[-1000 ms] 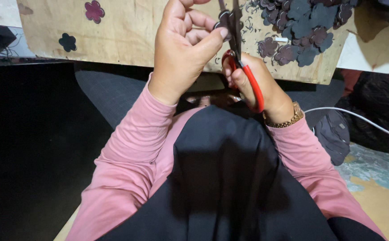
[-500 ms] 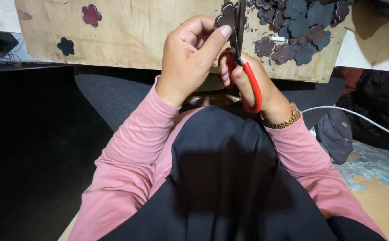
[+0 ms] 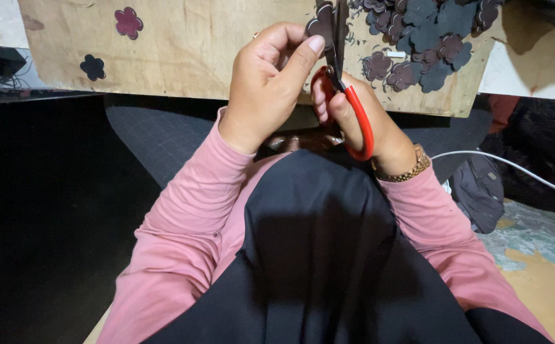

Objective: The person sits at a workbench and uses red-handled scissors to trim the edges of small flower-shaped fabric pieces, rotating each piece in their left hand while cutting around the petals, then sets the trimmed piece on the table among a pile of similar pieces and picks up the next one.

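While blades run off the top edge, right hand [image 3: 360,121] grips red scissors [image 3: 354,108], left hand [image 3: 268,83] pinches flower cutout [image 3: 321,24].

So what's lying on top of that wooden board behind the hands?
On the wooden board lie a heap of dark flower cutouts and two single flowers. The left hand and scissors cover part of it.

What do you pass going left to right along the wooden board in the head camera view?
Black flower-shaped cutout → maroon flower-shaped cutout → left hand → red-handled scissors in the right hand → pile of dark flower-shaped cutouts.
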{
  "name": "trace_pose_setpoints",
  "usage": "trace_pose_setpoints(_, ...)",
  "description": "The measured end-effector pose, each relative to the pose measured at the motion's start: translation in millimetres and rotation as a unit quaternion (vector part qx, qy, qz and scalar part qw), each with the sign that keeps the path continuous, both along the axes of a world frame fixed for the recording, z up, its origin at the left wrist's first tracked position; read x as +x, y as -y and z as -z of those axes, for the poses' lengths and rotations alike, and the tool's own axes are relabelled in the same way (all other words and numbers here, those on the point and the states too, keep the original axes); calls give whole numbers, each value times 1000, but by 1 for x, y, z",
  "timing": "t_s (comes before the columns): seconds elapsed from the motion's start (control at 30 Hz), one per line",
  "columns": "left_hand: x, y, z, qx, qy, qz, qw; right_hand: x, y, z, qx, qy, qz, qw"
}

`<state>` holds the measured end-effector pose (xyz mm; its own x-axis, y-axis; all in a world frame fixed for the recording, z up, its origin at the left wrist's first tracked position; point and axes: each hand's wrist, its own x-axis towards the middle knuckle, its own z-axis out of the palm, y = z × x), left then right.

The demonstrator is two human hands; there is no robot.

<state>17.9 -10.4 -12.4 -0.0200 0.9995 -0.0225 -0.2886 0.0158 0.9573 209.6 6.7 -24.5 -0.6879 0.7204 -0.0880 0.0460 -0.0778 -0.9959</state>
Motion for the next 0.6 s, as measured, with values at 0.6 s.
trace_pose_setpoints(0.6,-35,-6,-8,-11,-30,60,998,11,-10,-6,-33,-18,-120,992)
